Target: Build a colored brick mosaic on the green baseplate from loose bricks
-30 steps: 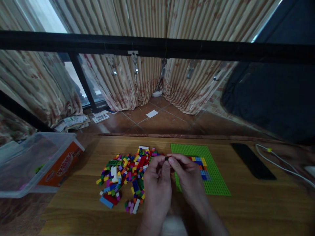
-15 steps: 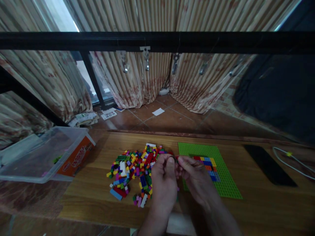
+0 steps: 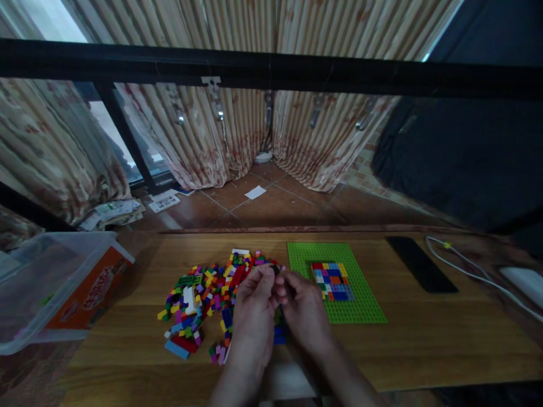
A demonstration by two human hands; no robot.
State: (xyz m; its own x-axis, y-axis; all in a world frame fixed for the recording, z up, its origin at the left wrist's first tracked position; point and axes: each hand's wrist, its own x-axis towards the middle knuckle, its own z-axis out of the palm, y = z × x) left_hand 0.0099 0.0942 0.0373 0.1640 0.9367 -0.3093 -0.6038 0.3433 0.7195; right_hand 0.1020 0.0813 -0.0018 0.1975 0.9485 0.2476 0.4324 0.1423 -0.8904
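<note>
My left hand (image 3: pixel 254 314) is closed, its thumb and fingers pinching a small dark building brick (image 3: pixel 276 269). Close against it, my right hand (image 3: pixel 306 308) has its fingers curled in at the same brick; its fingertips are partly hidden. Beneath and left of both hands spreads a heap of loose coloured building bricks (image 3: pixel 217 285). Just right of my right hand lies a green baseplate (image 3: pixel 365 299), which carries a flat block of multicoloured bricks (image 3: pixel 335 280) set close together.
A clear plastic box (image 3: pixel 63 246) with an orange label stands at the table's left end. Toward the right of the wooden table (image 3: pixel 407 345) lie a flat black panel (image 3: pixel 419 263) and a white cable (image 3: pixel 475 274). A dark rail (image 3: pixel 297 68) crosses in front of the curtains.
The view has swung right, so everything sits further left in the picture. My right hand has turned and its fingers are more curled, uncovering more of the brick block on the baseplate.
</note>
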